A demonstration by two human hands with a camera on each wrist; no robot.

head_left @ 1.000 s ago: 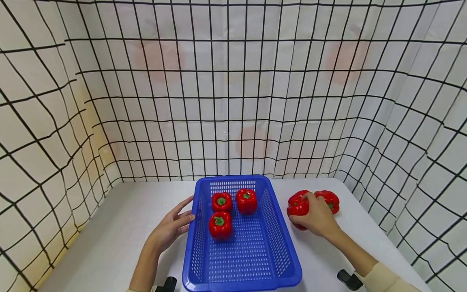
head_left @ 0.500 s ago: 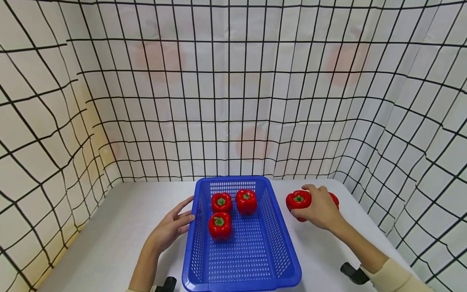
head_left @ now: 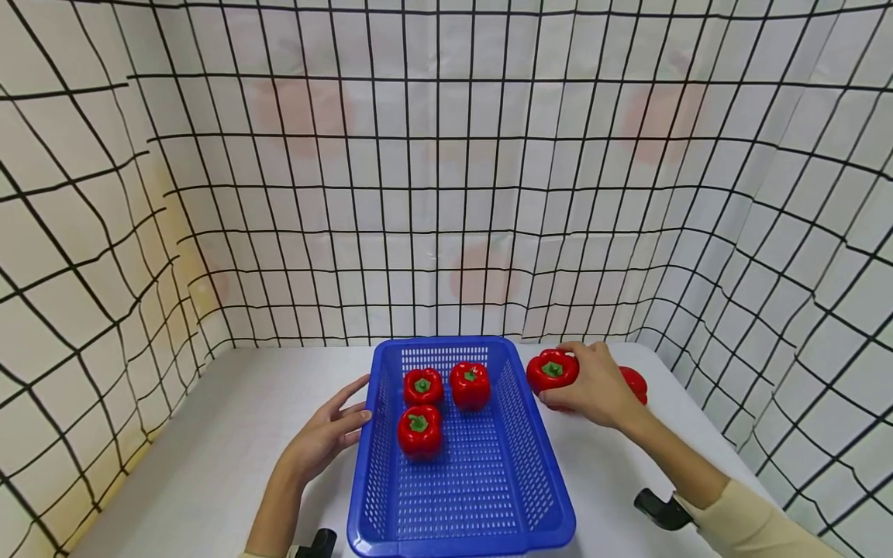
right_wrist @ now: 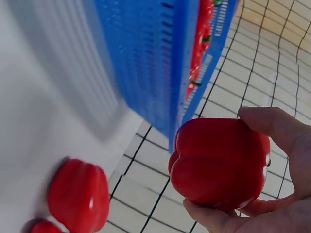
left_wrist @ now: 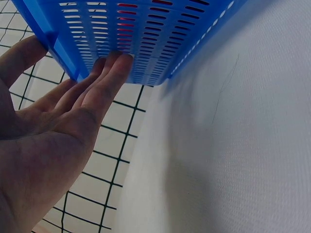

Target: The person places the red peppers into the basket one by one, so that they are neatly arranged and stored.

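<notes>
A blue perforated plastic basket (head_left: 481, 496) stands on the white table. Inside it, toward the far end, are three red bell peppers: one at the back left (head_left: 422, 386), one at the back right (head_left: 470, 386) and one nearer (head_left: 420, 432). My left hand (head_left: 321, 438) touches the basket's left side, its fingers straight against the outer wall and the thumb by the rim, as the left wrist view shows. Beside the right rim, my right hand (head_left: 593, 387) grips another red bell pepper (right_wrist: 218, 162) between thumb and fingers, green stem up, raised off the table.
To the right on the table sits another red pepper (head_left: 633, 384), partly hidden behind my right hand. The right wrist view shows a red pepper (right_wrist: 78, 195) on the table and part of one more (right_wrist: 44, 227). Black wire mesh (head_left: 488, 209) borders the back and sides.
My right hand has lifted a bell pepper from the group on the right and carried it left to the basket's right rim. The left hand and basket have stayed in place.
</notes>
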